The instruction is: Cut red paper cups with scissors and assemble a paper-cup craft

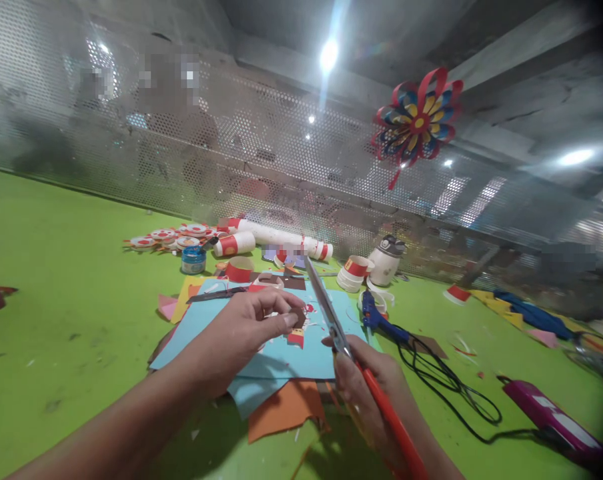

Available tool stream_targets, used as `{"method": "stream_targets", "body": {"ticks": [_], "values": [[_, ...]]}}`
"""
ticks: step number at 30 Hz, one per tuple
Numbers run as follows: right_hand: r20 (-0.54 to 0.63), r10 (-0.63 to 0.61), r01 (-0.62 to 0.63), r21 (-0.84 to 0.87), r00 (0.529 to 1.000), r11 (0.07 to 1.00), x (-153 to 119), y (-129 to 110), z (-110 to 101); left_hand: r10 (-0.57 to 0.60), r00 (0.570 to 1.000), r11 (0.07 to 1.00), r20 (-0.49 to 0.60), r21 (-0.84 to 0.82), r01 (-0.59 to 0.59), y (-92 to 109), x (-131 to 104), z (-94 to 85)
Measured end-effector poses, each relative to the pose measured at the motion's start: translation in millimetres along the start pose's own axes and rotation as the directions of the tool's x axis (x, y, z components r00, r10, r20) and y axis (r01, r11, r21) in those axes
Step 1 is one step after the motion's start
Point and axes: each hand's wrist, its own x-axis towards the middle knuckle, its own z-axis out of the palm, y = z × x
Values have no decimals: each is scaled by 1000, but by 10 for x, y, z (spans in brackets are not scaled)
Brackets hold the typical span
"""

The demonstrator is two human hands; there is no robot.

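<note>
My left hand (pixel 256 317) is closed over the light blue paper (pixel 301 363), thumb and fingertips pinching a small brown piece of paper (pixel 298 319). My right hand (pixel 376 387) grips a pair of scissors (pixel 329 310) with red handles, the blades pointing up and away from me, together or nearly so. These blades stand just right of the left fingertips, apart from the brown piece. Small red, yellow and white paper scraps (pixel 295 340) lie on the blue paper beneath. A dark-bladed tool (pixel 216 295) rests at the sheet's far left; its kind is unclear.
A blue glue gun (pixel 381 320) with a black cord lies right, its cord running to a magenta power strip (pixel 551 413). Paper cups (pixel 352 273), a blue jar (pixel 193 260) and a white paper-cup tube (pixel 281 237) stand behind. Orange paper (pixel 284 410) lies in front. A perforated screen (pixel 281 147) borders the green table.
</note>
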Motion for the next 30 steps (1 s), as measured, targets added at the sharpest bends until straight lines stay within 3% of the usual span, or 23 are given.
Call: {"method": "stream_targets", "body": {"ticks": [5, 11, 14, 19, 26, 30], "values": [[-64, 17, -20, -53, 998, 998, 141, 89, -8, -15, 999, 1000, 37, -3, 15, -21, -1, 5], [90, 151, -107, -372, 984, 922, 228, 186, 96, -71, 994, 994, 87, -81, 78, -62, 5, 12], [115, 171, -105, -435, 978, 894, 258, 172, 152, -58, 995, 988, 87, -138, 70, -88, 30, 24], [77, 186, -128, -473, 980, 872, 356, 261, 223, -56, 997, 981, 53, -183, 65, -173, 81, 34], [19, 200, -157, -547, 980, 822, 424, 399, 267, -56, 998, 994, 23, -91, 58, -206, 91, 38], [-5, 214, -174, -603, 977, 778, 447, 443, 285, -79, 997, 984, 16, -158, 80, -236, 132, -5]]}}
